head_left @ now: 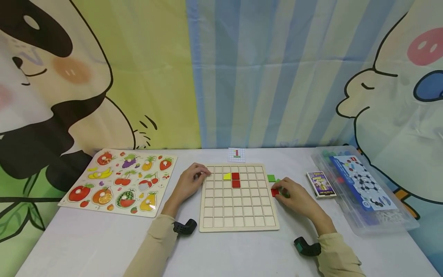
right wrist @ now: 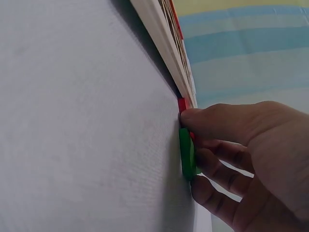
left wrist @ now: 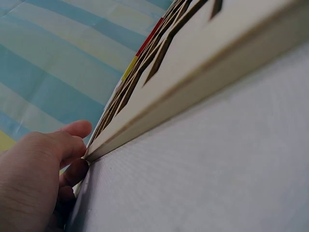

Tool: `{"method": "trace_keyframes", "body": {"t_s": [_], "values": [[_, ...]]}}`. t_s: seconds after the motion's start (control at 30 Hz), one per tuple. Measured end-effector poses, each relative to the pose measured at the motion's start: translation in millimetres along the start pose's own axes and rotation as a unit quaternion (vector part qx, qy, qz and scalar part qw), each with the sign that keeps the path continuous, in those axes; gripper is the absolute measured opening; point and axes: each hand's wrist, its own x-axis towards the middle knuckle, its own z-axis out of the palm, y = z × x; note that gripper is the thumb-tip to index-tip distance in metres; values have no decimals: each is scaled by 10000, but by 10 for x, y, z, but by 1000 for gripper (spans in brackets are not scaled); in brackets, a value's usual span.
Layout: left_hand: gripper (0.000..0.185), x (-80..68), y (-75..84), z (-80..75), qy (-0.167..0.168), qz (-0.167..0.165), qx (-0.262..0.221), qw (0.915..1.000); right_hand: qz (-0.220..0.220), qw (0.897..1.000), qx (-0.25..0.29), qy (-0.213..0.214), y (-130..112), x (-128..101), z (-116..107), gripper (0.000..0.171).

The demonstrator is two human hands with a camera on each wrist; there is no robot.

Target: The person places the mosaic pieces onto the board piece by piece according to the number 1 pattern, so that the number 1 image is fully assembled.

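A square wooden grid board (head_left: 239,212) lies on the white table. Set in its upper cells are a yellow triangular piece (head_left: 227,176) and two red tiles, one (head_left: 235,184) below the other. My left hand (head_left: 189,181) holds the board's upper left edge, thumb and fingers bent at the rim. Beside the right edge, my right hand (head_left: 294,194) pinches a red tile (head_left: 274,192) low at the table. A green tile (right wrist: 187,154) sits under its fingers, partly hidden by them. Another green tile (head_left: 271,178) lies just beyond that hand.
A small pattern card (head_left: 237,155) lies behind the board. To the left is a fruit picture board (head_left: 117,182). At right are a small card box (head_left: 320,184) and a clear plastic case (head_left: 367,192) with a blue leaflet. A printed curtain (head_left: 263,77) hangs behind the table.
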Motion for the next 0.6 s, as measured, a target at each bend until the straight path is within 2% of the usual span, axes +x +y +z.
{"method": "trace_keyframes", "body": {"t_s": [0.3,0.43,0.6], "values": [[12,-3,3,6,-23,17,-17,10000,141,9999,10,81,-12,-2,-2,25],[11,-5,4,9,-20,54,-51,10000,260,9995,107,145,-19,6,7,21],[13,-2,3,2,-20,-13,-53,10000,121,9990,261,346,-39,33,8,15]]}}
